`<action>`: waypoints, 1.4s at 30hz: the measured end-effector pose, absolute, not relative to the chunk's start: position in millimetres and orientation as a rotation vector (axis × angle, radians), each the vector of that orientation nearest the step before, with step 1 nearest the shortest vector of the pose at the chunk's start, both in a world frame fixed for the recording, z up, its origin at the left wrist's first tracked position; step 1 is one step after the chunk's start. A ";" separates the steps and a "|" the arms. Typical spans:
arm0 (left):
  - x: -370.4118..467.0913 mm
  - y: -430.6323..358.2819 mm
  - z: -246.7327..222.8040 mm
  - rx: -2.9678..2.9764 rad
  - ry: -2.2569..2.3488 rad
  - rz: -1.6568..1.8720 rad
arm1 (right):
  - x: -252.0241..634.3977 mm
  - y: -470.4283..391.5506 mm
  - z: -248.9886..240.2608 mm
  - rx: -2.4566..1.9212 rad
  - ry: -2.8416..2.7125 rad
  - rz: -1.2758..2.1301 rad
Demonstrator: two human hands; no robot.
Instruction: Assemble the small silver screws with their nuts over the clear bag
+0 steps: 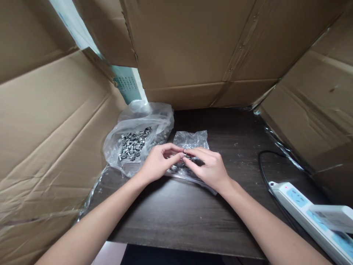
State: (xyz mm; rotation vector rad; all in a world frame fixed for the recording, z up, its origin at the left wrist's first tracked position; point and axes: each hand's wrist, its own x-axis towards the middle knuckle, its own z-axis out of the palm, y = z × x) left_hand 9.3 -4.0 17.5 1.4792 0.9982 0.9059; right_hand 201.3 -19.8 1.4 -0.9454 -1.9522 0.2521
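Over the dark wood-grain surface [171,213] | left hand [156,163], right hand [213,167] nearly closed, pinching small silvery metal piece [185,155] above clear plastic bag [191,139] | seemingly fine handling, wanting steady fingertips

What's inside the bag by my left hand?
The plastic bag holds a pile of small metal pieces, some with round heads. Its crumpled folds and your left hand obscure the rest.
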 end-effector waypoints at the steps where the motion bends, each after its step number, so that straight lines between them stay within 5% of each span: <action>1: 8.9 -3.6 17.5 1.469 1.001 0.910 | 201.2 -19.9 1.3 -0.947 -1.957 0.251; 42: 12.7 -3.6 16.2 1.365 1.125 1.035 | 204.1 -17.2 5.3 -1.331 -1.658 0.707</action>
